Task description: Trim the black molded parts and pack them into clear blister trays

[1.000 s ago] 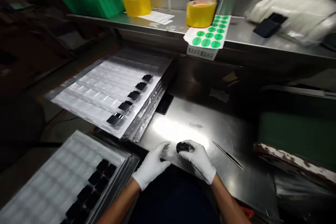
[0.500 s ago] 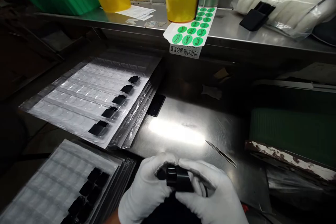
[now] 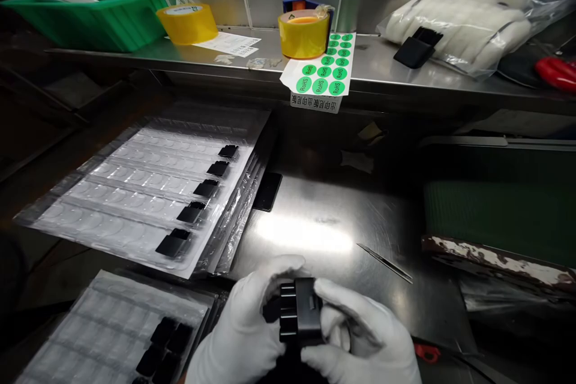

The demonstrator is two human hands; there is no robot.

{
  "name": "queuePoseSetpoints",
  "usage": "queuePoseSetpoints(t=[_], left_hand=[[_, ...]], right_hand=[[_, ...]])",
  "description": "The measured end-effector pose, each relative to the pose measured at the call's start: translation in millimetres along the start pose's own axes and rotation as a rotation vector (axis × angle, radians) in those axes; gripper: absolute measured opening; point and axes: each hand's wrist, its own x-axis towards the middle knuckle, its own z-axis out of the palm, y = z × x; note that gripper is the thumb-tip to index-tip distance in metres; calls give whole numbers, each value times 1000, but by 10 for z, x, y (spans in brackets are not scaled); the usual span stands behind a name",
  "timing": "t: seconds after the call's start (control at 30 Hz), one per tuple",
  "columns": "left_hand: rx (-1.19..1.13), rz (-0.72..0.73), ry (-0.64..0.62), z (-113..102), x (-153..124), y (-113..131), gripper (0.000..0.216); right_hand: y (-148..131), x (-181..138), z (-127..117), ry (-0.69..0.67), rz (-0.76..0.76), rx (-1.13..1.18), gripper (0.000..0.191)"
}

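Both my hands wear white gloves and hold one small black plastic part (image 3: 299,312) between them at the bottom centre. My left hand (image 3: 245,327) wraps its fingers round the part's left side. My right hand (image 3: 364,339) grips its right side with the thumb on top. The part has ribbed slots on the face turned towards me. It is held just above the near edge of the steel table (image 3: 315,228).
A clear blister tray (image 3: 135,186) with a column of black parts lies on a stack at the left. Another tray (image 3: 112,330) with black parts sits at the lower left. Tweezers (image 3: 384,263) lie on the table. The shelf holds yellow tape rolls (image 3: 302,35), green stickers (image 3: 326,66), a green bin (image 3: 90,9).
My hands have brought the black part closer to me and turned it, so its ribbed face now shows. The view has tilted slightly downward.
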Motion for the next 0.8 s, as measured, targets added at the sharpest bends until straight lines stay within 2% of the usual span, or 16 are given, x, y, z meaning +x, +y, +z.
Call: queuePoseSetpoints(t=[0.07, 0.13, 0.33, 0.43, 0.53, 0.63, 0.73, 0.8], left_hand=[[-144, -181, -56, -34, -39, 100, 61], [-227, -279, -84, -74, -84, 179, 59], [-166, -348, -34, -200, -220, 217, 64], [-139, -373, -33, -222, -246, 213, 64], [-178, -364, -10, -219, -254, 210, 55], [-220, -361, 40, -218, -280, 197, 44], [-206, -415, 124, -237, -303, 198, 36], [-185, -412, 110, -258, -295, 209, 30]], right_hand=[[81, -23, 63, 45, -106, -88, 54], [111, -40, 127, 62, -105, -160, 53], [58, -84, 212, 16, -168, -290, 51], [34, -101, 209, -26, -217, -399, 59], [28, -126, 228, -12, -254, -469, 66], [-10, -133, 268, 21, -117, -301, 63], [-101, -80, 308, 34, 199, -5, 55], [-165, -17, 331, 51, 406, 107, 47]])
